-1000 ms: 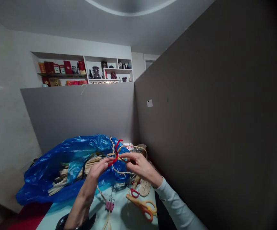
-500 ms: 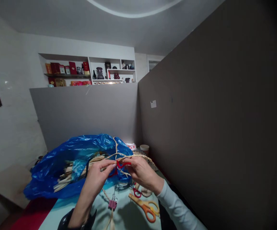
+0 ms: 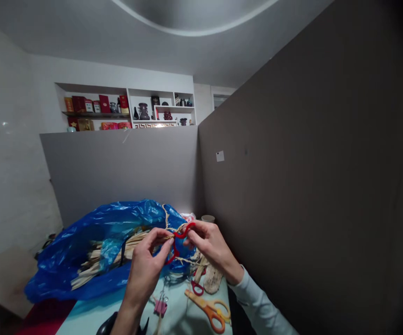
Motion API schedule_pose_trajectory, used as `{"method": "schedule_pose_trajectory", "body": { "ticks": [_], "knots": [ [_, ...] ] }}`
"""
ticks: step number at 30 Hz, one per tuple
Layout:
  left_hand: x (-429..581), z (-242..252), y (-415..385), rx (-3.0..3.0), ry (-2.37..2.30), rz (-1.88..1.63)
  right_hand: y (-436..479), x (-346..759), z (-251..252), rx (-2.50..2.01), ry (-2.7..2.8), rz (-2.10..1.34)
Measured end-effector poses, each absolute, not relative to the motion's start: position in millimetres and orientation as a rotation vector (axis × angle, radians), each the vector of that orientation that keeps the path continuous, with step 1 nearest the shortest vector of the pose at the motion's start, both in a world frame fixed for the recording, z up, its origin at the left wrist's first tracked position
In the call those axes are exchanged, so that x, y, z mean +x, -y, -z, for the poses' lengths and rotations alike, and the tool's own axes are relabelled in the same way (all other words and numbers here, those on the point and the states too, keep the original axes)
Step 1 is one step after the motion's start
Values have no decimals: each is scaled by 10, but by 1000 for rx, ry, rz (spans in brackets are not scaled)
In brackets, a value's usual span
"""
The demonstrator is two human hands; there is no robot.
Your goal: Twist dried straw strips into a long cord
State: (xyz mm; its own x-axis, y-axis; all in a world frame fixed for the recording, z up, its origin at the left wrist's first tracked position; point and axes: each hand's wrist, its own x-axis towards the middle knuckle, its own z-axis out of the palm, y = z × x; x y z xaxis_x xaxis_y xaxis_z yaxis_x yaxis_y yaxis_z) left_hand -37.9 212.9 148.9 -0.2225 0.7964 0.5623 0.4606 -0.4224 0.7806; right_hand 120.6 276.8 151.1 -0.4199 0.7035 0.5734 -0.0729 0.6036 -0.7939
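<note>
My left hand (image 3: 148,255) is closed in a pinch on a thin braided straw cord (image 3: 167,215), at the spot where a fuzzy-looking red strip (image 3: 177,253) crosses it. Between the thumb and fingers of my right hand (image 3: 215,245) is the upper end of that red strip, drawn out to the right in a curve. The strip's other end hangs below the cord. Both hands are raised above the table, close together. Pale frayed ends of straw show beneath the right hand. My fingers partly hide the crossing point.
A blue plastic bag (image 3: 117,211) holding a straw bundle (image 3: 93,265) lies behind and left. Orange-handled scissors (image 3: 206,307), a pink binder clip (image 3: 160,307) and a red-handled tool (image 3: 197,288) rest on the pale table (image 3: 93,309). Grey partitions (image 3: 128,172) stand at the back and right.
My right hand has turned and raised the red strip's end into a higher curve. The cord stretch that ran across above the right hand has dropped out of sight. The view has shifted slightly.
</note>
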Motion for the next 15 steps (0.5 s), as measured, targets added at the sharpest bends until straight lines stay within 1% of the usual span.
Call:
{"method": "schedule_pose_trajectory", "body": {
  "ticks": [6, 15],
  "knots": [
    [-291, -1510, -2106, 1763, -1440, -1633, -2769, 1215, -1526, -367, 1821, -893],
    [-236, -1506, -2103, 1719, -1424, -1670, -2785, 1216, -1504, -330, 1828, -1038]
  ]
}}
